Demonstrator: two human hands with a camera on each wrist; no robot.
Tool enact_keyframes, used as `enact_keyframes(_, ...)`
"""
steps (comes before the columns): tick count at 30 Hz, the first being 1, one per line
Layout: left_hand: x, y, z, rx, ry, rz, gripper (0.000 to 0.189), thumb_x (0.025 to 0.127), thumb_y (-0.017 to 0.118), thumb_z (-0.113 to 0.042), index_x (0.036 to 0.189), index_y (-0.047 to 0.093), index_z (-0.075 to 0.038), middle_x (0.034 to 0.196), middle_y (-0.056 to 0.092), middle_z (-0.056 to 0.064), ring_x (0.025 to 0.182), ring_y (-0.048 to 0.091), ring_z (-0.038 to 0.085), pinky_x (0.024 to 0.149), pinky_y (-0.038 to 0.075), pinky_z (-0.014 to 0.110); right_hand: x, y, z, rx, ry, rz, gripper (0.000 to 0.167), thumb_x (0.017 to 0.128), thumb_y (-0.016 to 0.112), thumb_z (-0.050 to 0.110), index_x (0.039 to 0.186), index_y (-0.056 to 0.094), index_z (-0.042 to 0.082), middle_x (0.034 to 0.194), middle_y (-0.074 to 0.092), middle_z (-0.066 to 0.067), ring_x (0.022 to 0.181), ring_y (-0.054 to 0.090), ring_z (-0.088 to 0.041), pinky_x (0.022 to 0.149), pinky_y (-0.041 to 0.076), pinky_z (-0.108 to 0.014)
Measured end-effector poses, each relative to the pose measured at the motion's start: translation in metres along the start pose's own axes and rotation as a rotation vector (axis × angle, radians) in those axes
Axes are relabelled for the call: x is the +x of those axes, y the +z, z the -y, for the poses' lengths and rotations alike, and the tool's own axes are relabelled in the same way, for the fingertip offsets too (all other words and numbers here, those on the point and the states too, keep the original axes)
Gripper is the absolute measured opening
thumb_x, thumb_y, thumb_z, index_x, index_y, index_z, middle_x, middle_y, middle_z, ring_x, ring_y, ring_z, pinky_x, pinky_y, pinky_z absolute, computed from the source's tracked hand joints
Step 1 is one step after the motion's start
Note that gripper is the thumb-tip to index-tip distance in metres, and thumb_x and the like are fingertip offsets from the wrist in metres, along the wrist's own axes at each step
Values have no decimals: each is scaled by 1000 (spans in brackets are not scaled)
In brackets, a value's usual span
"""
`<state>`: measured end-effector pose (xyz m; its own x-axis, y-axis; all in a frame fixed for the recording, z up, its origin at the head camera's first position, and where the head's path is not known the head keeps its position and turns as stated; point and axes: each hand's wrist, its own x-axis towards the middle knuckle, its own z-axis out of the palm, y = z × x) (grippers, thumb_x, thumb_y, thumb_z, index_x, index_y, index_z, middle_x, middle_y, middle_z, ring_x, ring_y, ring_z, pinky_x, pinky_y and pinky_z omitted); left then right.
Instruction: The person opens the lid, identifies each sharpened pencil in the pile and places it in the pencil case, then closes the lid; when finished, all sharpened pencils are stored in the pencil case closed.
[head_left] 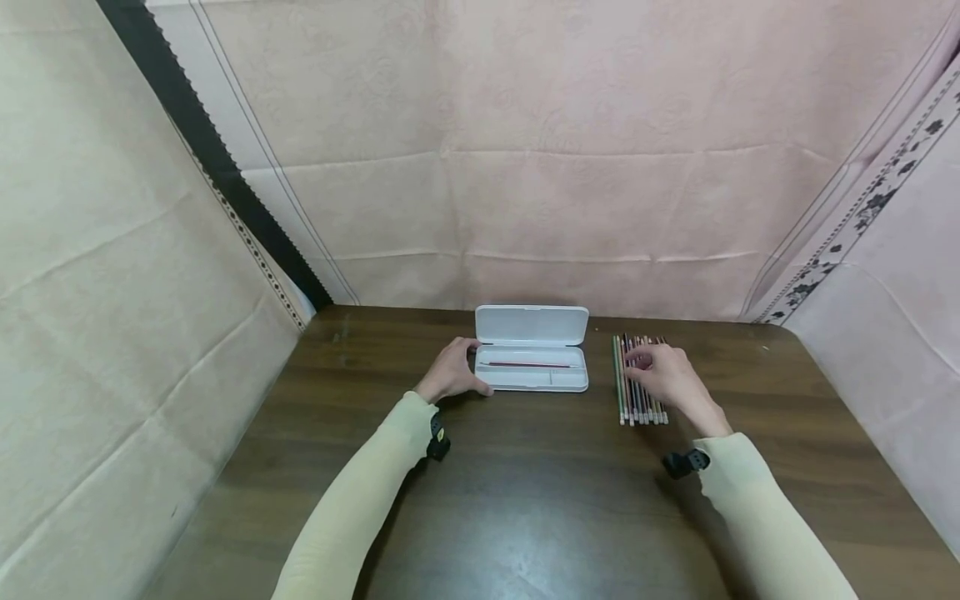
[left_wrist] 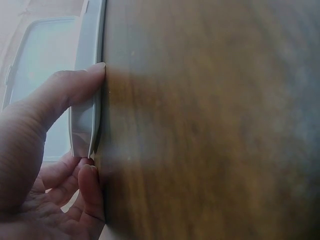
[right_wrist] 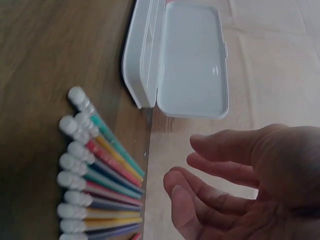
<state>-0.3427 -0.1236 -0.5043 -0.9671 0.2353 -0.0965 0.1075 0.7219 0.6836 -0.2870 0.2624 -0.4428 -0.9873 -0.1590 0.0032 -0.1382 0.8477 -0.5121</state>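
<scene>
Right hand (head_left: pixel 667 377) is over the pencils (head_left: pixel 634 407), thumb and fingers apart with nothing between them that I can see; whether a fingertip is actually touching one, can't tell. Left hand (head_left: pixel 457 369) has the left end of the case (head_left: pixel 517 380) gripped, thumb on the front wall and fingers curled round the end. Pencils lie side by side just right of the case, white eraser ends toward the person. There's one thin red pencil (head_left: pixel 525 364) lying lengthwise inside the case, so I'd call this the pick-one-out step of a loading job. Next move probably calls for a narrow pinch on a single pencil, then a lift and a turn, since the loose ones point away from the person and the case runs crosswise. Main snag imo is the packed row: neighbours could easily come along or roll. The lid (head_left: pixel 532 323) is up at the back, and the right end wall needs clearing too. Otherwise it's just a brown table (head_left: pixel 525 500) with pale cloth (head_left: pixel 525 208) hung around it.
</scene>
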Motion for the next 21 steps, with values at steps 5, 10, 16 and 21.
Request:
enact_keyframes(5,1,0,0,3,-2,2,97,76,101,-25,157,52,-7,164,51,16,150,51,36,128,44,53,-6,-1,-12,-14,42,-17,34,105,69,18,131,73,-3,117,78,-30,102,76,-41,84,62,-55)
enact_keyframes(10,1,-1,1,1,-2,5,97,76,100,-25,158,51,-6,165,50,17,151,50,36,128,43,53,-11,-1,-22,-29,75,-28,35,105,69,18,130,73,-6,119,77,-31,107,74,-46,87,61,-58)
enact_keyframes(16,1,-1,0,-2,4,3,96,76,100,-25,157,52,-6,164,50,17,151,50,36,128,43,53,-15,0,-32,-43,136,-22,36,105,68,19,129,72,-8,125,74,-33,114,71,-50,91,59,-61)
enact_keyframes(21,0,-1,0,-4,5,-2,96,76,101,-25,157,53,-6,164,51,17,150,51,36,128,43,52,-16,2,-40,-60,151,-28,33,104,70,18,124,73,-8,122,74,-33,110,71,-49,89,58,-60)
